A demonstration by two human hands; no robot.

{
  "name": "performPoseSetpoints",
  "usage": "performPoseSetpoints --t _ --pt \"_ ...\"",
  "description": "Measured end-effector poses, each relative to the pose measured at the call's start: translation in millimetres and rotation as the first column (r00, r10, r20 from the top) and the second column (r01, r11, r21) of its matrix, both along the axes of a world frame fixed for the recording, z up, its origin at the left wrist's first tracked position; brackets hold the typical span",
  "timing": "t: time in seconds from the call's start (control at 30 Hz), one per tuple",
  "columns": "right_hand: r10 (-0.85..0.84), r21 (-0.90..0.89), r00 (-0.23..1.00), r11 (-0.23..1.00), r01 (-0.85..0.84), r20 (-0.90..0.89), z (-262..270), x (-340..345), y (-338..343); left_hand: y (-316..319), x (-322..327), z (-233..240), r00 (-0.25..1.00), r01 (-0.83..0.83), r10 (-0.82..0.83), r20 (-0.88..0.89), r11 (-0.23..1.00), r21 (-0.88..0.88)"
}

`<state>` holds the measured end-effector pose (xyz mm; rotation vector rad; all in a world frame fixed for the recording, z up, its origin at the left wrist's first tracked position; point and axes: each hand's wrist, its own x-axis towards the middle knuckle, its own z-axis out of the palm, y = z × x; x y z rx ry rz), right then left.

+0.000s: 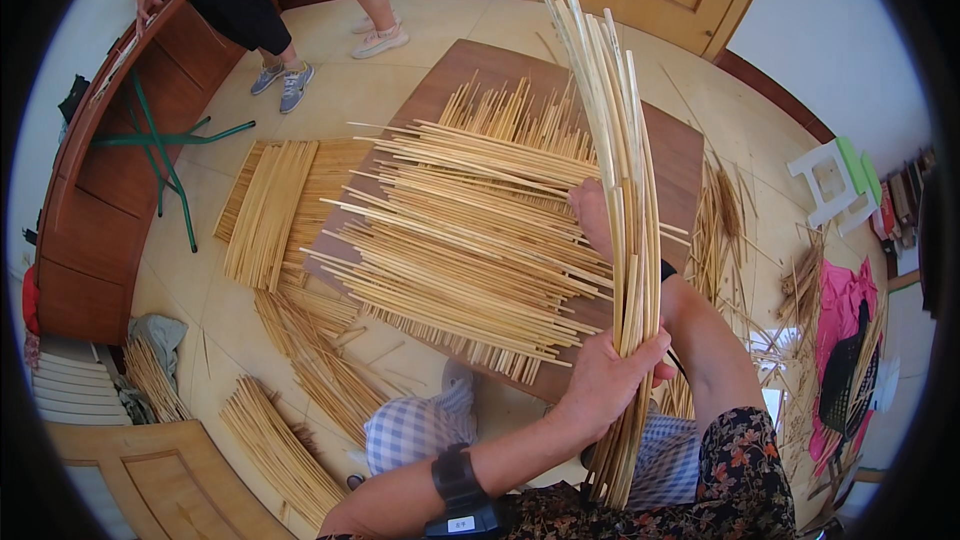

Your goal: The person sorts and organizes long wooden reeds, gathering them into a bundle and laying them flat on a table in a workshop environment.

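Observation:
My left hand [616,376] is wrapped around the lower part of an upright bundle of long dried plant stalks [630,240]. The bundle rises past the far edge of a low brown table [660,124]. Behind it, my right hand [591,214] lies at the right ends of stalks laid across the table; the bundle hides part of this hand, so its grip is unclear. Those stalks form a broad crosswise layer [472,240] over others running the other way, whose ends [517,109] stick out at the far side.
A flat stalk mat [330,165] lies left of the table, with loose stalks [322,360] and a bundle [277,450] nearer me. More stalks litter the floor at right, near a white-and-green stool [832,180] and pink cloth [840,300]. Two people stand at the back left.

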<state>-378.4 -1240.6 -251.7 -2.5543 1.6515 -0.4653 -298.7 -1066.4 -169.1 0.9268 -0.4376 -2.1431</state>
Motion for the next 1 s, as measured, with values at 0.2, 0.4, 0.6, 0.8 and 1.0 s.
performPoseSetpoints --t 0.2,0.4,0.6,0.8,1.0 --pt "-0.145 0.258 0.923 0.965 0.052 0.356 -18 -3 -8 -1 5 -3 0.999 -0.025 0.025 0.033 1.0 0.017" --pt "0.198 0.06 0.947 0.974 -0.22 0.254 -83 -31 -39 1 4 -7 0.999 -0.039 0.039 -0.001 0.999 0.011" --pt "0.212 0.139 0.93 0.955 -0.262 0.299 -92 -29 -40 0 7 -5 1.0 -0.024 0.024 0.013 1.0 0.016" --pt "0.189 0.193 0.867 0.933 -0.305 0.461 -95 -31 -42 2 6 -6 1.0 0.0 0.0 0.002 1.0 0.002" --pt "0.053 0.287 0.74 0.901 -0.325 0.671 -98 -31 -41 3 6 -6 1.0 0.009 -0.009 0.004 1.0 0.007"
